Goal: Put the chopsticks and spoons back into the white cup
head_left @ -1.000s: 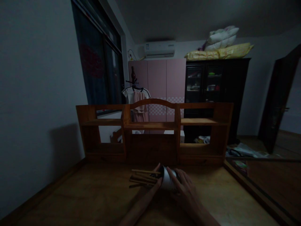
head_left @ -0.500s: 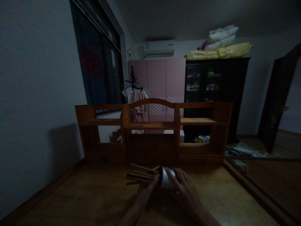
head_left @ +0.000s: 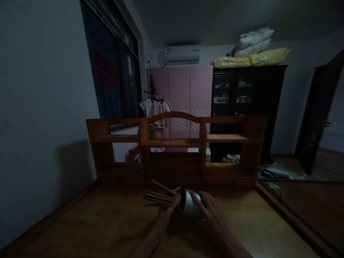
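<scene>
A bundle of several thin brown sticks (head_left: 158,197), which look like chopsticks, is gripped in my left hand (head_left: 170,208). Their far ends point left, and one stick slants up from the rest. My right hand (head_left: 211,209) is wrapped over a white cylindrical cup (head_left: 190,203) from the right side. The cup lies tilted on its side, its dark mouth facing my left hand. Whether any stick end is still inside the cup cannot be made out, since my left fingers cover it. Both hands are low over the wooden tabletop (head_left: 107,222).
Behind my hands a wooden shelf unit (head_left: 173,143) spans the back of the table. A white wall (head_left: 48,107) borders the left side. A raised wooden edge (head_left: 285,218) runs along the right. Farther off are a pink wardrobe (head_left: 178,89) and a dark cabinet (head_left: 268,96).
My left hand has shifted slightly left with the sticks, away from the cup's mouth. One stick now slants more steeply. My right hand stays on the cup.
</scene>
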Demonstrator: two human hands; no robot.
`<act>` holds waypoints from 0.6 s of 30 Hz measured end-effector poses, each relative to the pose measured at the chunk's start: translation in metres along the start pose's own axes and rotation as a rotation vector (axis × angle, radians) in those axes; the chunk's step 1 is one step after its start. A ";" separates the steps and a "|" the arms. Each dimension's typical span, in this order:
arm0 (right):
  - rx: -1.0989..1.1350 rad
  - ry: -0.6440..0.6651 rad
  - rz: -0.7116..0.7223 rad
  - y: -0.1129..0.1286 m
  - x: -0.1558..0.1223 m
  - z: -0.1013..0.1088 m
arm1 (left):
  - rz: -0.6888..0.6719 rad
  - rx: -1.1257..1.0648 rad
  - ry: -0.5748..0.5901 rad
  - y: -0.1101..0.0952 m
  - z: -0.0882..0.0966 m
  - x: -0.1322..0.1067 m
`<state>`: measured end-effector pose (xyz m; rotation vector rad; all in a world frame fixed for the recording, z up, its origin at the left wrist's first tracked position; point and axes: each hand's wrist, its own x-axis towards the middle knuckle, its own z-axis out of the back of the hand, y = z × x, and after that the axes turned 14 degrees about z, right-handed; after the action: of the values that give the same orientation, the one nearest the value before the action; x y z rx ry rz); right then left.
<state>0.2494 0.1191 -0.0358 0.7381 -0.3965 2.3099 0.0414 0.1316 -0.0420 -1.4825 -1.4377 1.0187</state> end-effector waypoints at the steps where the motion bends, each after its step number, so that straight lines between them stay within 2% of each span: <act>1: 0.013 0.001 -0.007 0.000 0.000 0.000 | 0.014 -0.003 0.014 0.000 0.000 0.000; 3: 0.037 0.005 -0.020 -0.001 -0.001 0.000 | 0.017 0.029 0.045 -0.001 0.000 -0.001; 6: 0.041 0.002 -0.019 -0.003 -0.001 -0.001 | -0.052 0.121 0.055 -0.004 -0.002 -0.005; 10: 0.026 -0.002 -0.012 -0.004 0.000 -0.002 | -0.107 0.164 -0.049 -0.002 -0.003 -0.006; 14: 0.002 0.007 -0.003 -0.004 0.000 -0.003 | -0.052 0.138 -0.135 0.004 0.001 -0.003; 18: -0.029 0.005 0.017 -0.004 0.000 -0.002 | -0.050 0.137 -0.155 0.003 0.003 -0.003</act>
<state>0.2510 0.1229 -0.0372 0.7168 -0.4341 2.3164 0.0395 0.1290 -0.0463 -1.2875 -1.4741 1.1986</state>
